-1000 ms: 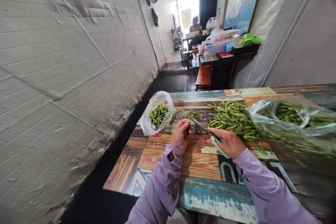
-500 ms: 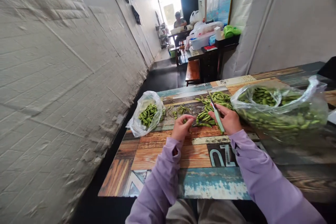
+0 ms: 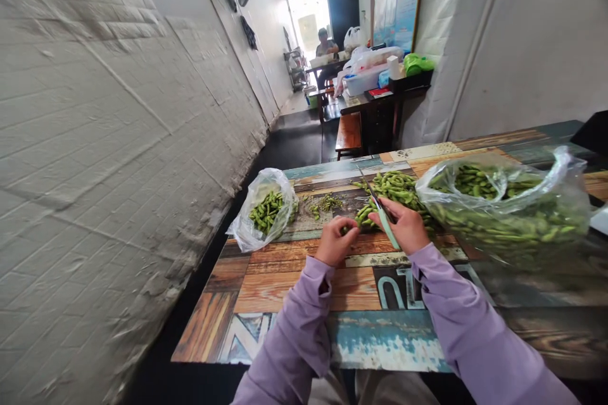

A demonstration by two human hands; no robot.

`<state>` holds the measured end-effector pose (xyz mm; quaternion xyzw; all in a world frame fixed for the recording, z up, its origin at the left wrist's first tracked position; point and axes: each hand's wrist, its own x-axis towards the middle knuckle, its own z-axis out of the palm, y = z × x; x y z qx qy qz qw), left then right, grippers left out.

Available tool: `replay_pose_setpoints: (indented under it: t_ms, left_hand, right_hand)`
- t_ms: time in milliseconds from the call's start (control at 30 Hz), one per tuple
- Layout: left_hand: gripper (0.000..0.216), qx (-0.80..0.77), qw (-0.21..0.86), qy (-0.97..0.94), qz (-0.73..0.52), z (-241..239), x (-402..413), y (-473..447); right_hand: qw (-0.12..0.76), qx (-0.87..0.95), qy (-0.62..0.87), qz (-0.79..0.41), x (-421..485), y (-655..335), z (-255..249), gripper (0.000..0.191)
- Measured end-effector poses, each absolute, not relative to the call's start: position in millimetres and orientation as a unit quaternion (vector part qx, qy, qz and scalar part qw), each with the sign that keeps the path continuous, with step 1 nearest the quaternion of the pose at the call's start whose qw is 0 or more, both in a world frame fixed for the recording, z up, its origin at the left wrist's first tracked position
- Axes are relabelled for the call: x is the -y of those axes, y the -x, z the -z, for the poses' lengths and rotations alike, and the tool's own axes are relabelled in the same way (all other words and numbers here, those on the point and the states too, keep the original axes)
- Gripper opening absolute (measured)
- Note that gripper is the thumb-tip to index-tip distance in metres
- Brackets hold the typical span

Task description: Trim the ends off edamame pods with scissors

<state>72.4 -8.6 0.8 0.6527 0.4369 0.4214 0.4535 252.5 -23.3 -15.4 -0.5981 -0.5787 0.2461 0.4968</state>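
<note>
My left hand (image 3: 335,242) is closed in a pinch on a green bean pod (image 3: 345,228) just above the patterned table (image 3: 294,291). Close to its right, my right hand (image 3: 403,225) grips scissors (image 3: 380,212) with pale green handles, blades pointing away toward a loose heap of green pods (image 3: 394,186). A small clear bag (image 3: 264,212) holding pods lies open at the left. Small green trimmings (image 3: 323,203) lie between that bag and the heap.
A large clear bag (image 3: 508,209) full of pods sits at the right. A white brick wall (image 3: 109,139) runs along the left. Beyond the table stand a bench (image 3: 350,131) and a dark table (image 3: 380,98) with containers. A person (image 3: 325,45) sits far back.
The scissors swung from pointing left at the pod to pointing away. My view shifted, and my hands now meet close together near the heap.
</note>
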Motion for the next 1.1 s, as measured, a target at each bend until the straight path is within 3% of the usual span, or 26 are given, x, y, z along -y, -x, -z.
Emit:
replay_pose_setpoints:
  t_ms: [167,367,633,1100]
  left_hand:
    - [0.038,-0.414,0.620,-0.494,-0.448,-10,12,-48]
    - [0.041,-0.378,0.652,-0.444,-0.485,-11,11,-42]
    - [0.034,-0.428,0.564,-0.491,-0.507,-2,7,-43]
    - [0.019,-0.469,0.421,-0.597,-0.496,-3,9,-45]
  right_hand:
    - [0.476,0.614,0.579,-0.248,27,-246,22,0.052]
    - [0.435,0.671,0.559,-0.218,33,-237,21,0.051]
    - [0.370,0.754,0.507,-0.191,38,-229,18,0.051]
    - [0.348,0.759,0.515,-0.193,39,-230,20,0.053]
